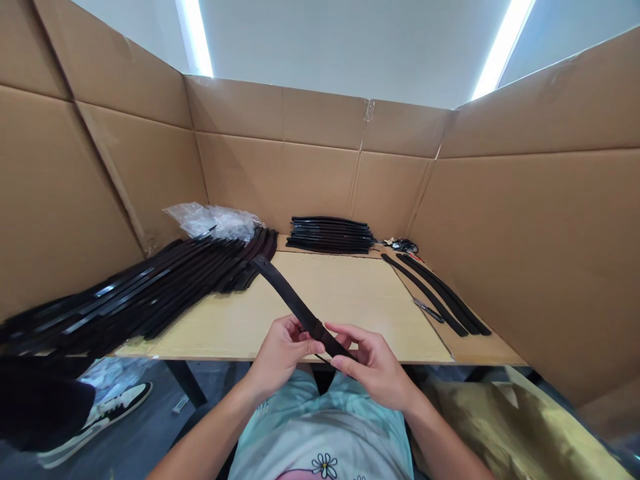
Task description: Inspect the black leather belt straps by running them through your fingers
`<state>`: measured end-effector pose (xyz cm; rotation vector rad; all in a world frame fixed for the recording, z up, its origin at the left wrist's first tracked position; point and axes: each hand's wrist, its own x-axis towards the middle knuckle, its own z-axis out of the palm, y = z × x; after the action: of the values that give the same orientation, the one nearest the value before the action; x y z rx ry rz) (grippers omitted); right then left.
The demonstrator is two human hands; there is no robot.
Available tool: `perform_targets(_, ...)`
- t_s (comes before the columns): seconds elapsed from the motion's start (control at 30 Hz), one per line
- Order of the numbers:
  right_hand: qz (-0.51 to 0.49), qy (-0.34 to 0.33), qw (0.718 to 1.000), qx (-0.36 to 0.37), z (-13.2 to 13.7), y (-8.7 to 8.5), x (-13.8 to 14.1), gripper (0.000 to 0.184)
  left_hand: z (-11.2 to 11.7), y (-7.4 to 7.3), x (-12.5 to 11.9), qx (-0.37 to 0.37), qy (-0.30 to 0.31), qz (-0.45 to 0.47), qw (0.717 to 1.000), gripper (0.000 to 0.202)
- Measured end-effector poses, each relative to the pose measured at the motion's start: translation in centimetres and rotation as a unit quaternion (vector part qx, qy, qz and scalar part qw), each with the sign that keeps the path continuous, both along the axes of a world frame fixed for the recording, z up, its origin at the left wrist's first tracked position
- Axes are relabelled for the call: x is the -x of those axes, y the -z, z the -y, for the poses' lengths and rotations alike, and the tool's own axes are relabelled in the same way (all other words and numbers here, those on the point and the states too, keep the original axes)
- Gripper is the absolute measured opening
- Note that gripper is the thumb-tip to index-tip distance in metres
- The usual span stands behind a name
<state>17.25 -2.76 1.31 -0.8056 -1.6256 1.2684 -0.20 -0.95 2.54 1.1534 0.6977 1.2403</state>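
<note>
A black strap slants up and to the left from my hands, over the table's front part. A band or loop seems to cross it near my fingers. My left hand is closed on the strap, its thumb and fingers pinching the edge around the band. Lower down, my right hand grips the near end between thumb and fingers. That end is partly hidden by my right hand. A thin dark piece shows beneath the strap between my hands.
Many black strips lie heaped at the left, beside clear plastic bags. A stack of black strips sits at the back. Loose strips and a small metal tool lie right. Cardboard walls surround the table. Another person's shoe shows lower left.
</note>
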Motion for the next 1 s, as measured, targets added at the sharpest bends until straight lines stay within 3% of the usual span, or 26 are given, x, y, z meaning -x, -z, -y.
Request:
perform_targets(0.17,0.015,-0.025,0.999,0.036,0.2,-0.6,0.3,0.025,0.0,-0.3,0.4,-0.009,0.051,-0.020,0.998,0.026)
perform_targets(0.37,-0.020,-0.032,0.994,0.098,0.2,0.1,0.7,0.029,-0.5,0.4,0.9,-0.018,0.066,-0.047,0.997,0.025)
perform_targets(0.57,-0.063,-0.049,0.991,0.107,0.0,0.7,1.2,0.036,-0.3,0.7,1.1,-0.014,0.104,-0.034,0.994,0.025)
perform_targets(0.83,-0.058,-0.011,0.995,0.080,-0.3,1.5,1.2,0.036,-0.6,1.0,0.8,-0.009,0.066,-0.046,0.997,0.028)
perform_targets(1.0,-0.085,-0.021,0.994,0.072,-0.2,1.0,1.6,0.034,-0.7,1.1,0.8,-0.002,0.027,-0.025,0.999,0.032)
